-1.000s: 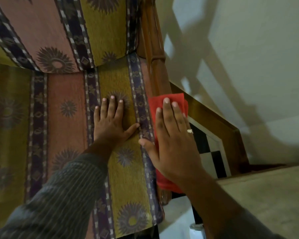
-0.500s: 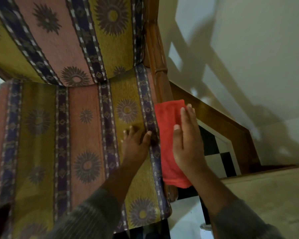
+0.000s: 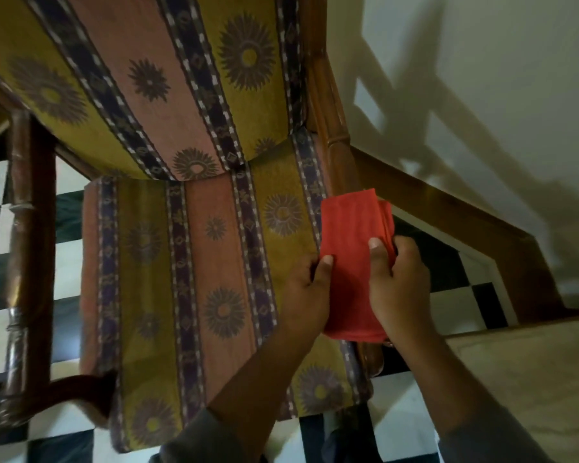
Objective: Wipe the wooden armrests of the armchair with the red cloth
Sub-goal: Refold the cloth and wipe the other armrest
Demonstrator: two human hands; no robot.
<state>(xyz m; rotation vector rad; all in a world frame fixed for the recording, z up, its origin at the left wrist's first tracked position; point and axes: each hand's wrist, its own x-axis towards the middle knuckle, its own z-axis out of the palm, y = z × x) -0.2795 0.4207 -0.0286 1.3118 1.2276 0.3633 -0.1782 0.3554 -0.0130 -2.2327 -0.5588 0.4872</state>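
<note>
Change noted: half a second ago the left hand [image 3: 306,292] lay on the seat cushion [image 3: 194,269] and only the right hand [image 3: 400,289] pressed the red cloth [image 3: 346,242]. Now both hands are on the cloth. Left fingers [image 3: 325,262] are closed on its cushion-side edge, thumb on top; right fingers [image 3: 376,245] are clamped on the opposite edge, thumb on top, the rest curled under.

Reading: the wiping stroke has paused. Looks like the cloth is being refolded or regripped, not rubbed. Right armrest [image 3: 331,128] probably partly done.

Left armrest [image 3: 24,228], on the far side of the cushion from the cloth, shows no contact at this moment.

Cloth: folded into a long flat pad, layered at its far end, lying along the right armrest just beside the cushion's edge and hiding the wood beneath. Colour even; no visible grime, though the light is dim.
</note>
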